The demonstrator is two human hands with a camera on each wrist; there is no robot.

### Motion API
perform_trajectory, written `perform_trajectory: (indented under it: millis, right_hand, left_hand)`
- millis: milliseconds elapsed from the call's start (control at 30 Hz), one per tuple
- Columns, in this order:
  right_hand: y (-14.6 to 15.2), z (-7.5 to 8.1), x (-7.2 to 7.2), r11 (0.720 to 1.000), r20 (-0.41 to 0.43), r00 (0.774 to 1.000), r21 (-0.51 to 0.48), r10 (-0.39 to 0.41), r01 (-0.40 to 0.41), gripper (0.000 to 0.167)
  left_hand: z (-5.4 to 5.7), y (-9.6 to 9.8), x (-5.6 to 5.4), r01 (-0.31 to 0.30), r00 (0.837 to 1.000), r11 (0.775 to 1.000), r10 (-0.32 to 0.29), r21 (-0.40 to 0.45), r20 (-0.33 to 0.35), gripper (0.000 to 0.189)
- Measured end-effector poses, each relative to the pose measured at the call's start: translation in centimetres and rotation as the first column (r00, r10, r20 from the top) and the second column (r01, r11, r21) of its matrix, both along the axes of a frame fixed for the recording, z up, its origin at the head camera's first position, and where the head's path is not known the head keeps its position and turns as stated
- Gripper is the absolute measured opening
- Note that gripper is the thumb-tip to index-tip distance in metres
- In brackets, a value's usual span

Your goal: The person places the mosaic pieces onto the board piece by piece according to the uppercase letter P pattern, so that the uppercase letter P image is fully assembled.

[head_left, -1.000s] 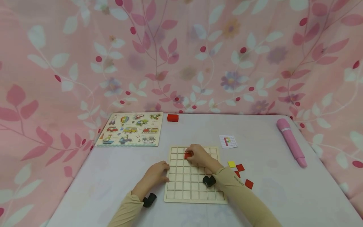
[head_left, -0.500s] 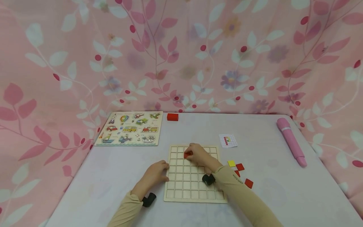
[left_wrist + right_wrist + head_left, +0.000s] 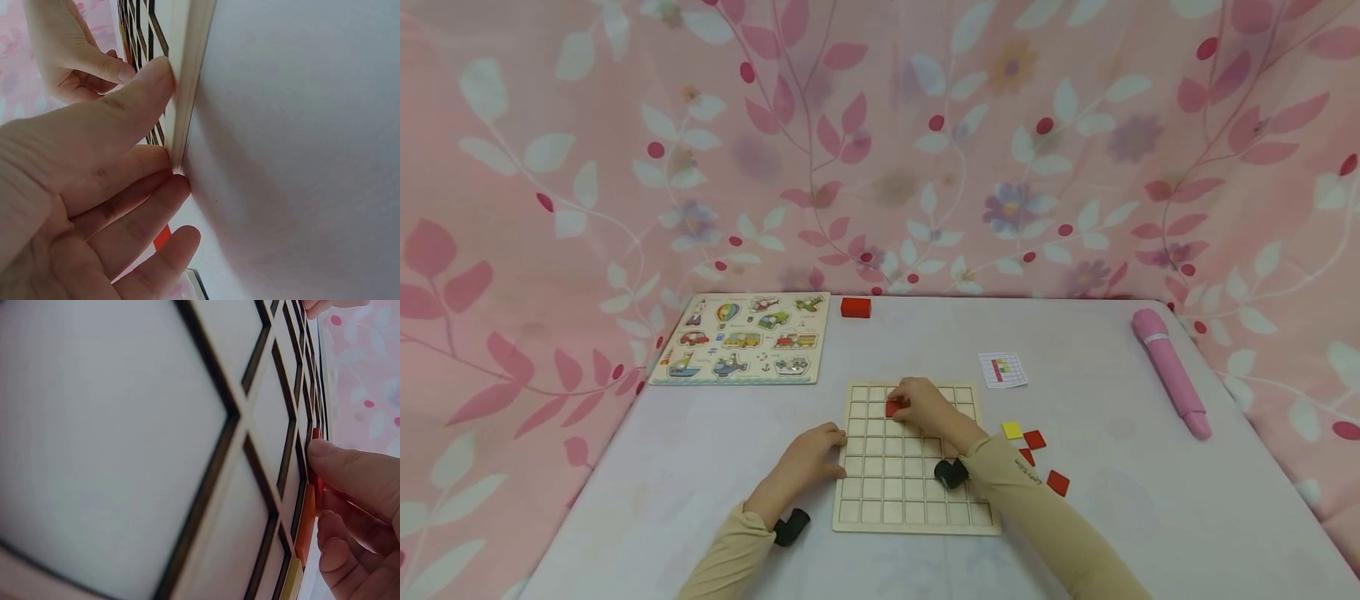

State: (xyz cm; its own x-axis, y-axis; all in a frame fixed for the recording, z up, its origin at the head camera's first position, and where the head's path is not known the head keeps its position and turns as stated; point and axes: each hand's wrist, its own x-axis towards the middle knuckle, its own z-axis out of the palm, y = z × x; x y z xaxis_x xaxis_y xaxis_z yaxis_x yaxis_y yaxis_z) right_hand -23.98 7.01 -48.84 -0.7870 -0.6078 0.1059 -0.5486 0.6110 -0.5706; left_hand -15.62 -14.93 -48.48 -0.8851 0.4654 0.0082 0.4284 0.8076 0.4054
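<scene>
A pale wooden grid board [image 3: 892,488] lies on the table in the head view. Over its second row from the far edge, my right hand [image 3: 928,412] pinches a red square tile [image 3: 892,408] between thumb and fingers. The right wrist view shows that tile at the grid surface, beside an orange tile [image 3: 305,525] and a yellow tile [image 3: 291,580]; my hand covers these in the head view. My left hand [image 3: 808,458] rests against the board's left edge. In the left wrist view its thumb and fingertips touch the rim, with the fingers extended.
Right of the board lie a yellow tile [image 3: 1012,430] and several red tiles [image 3: 1057,482]. A printed pattern card [image 3: 1002,371] is behind them. A vehicle puzzle board [image 3: 741,340] and a red block [image 3: 856,308] stand at the back, a pink microphone-shaped object [image 3: 1170,372] at far right.
Both hands stay nearly in place, the right still pinching the red tile at the same spot on the board. The head view has shifted very slightly.
</scene>
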Motion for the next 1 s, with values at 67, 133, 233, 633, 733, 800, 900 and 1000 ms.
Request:
perform_trajectory:
  millis: [67, 133, 233, 633, 733, 800, 900, 1000]
  right_hand:
    - [0.0, 0.1, 0.1, 1.0, 0.005, 1.0, -0.001, -0.008, 0.008, 0.029]
    - [0.1, 0.2, 0.1, 1.0, 0.008, 1.0, 0.006, -0.013, 0.013, 0.029]
    - [0.1, 0.4, 0.2, 1.0, 0.02, 1.0, 0.015, -0.02, 0.019, 0.031]
    - [0.6, 2.1, 0.8, 1.0, 0.044, 0.999, -0.019, -0.02, 0.021, 0.032]
    - [0.9, 2.9, 1.0, 0.998, 0.028, 1.0, -0.057, -0.01, 0.011, 0.03]
    - [1.4, 3.6, 1.3, 0.996, -0.005, 1.0, -0.095, -0.001, 0.001, 0.029]
    - [2.4, 4.4, 1.5, 0.992, -0.081, 0.997, -0.129, 0.0, -0.011, 0.027]
    - [3.6, 4.9, 1.8, 0.989, -0.148, 0.989, -0.15, -0.027, 0.005, 0.026]
  left_hand:
    - [0.0, 0.0, 0.0, 0.003, 1.0, 1.0, -0.003, -0.001, -0.004, 0.045]
    - [0.1, 0.1, -0.1, 0.002, 1.0, 1.0, -0.002, -0.001, -0.005, 0.045]
    - [0.2, 0.1, -0.1, -0.001, 1.0, 1.0, 0.001, -0.001, 0.0, 0.046]
    - [0.4, 0.3, 0.2, -0.016, 1.0, 1.0, 0.016, -0.008, 0.021, 0.045]
    - [0.6, 0.3, 0.3, -0.016, 1.0, 1.0, 0.016, -0.007, 0.019, 0.045]
    - [0.6, 0.3, 0.3, -0.026, 0.999, 1.0, 0.026, -0.014, 0.021, 0.046]
    - [0.7, 0.5, 0.3, -0.034, 0.999, 0.999, 0.034, -0.018, 0.022, 0.044]
    - [0.9, 0.6, 0.3, -0.032, 0.999, 0.999, 0.032, -0.015, 0.027, 0.042]
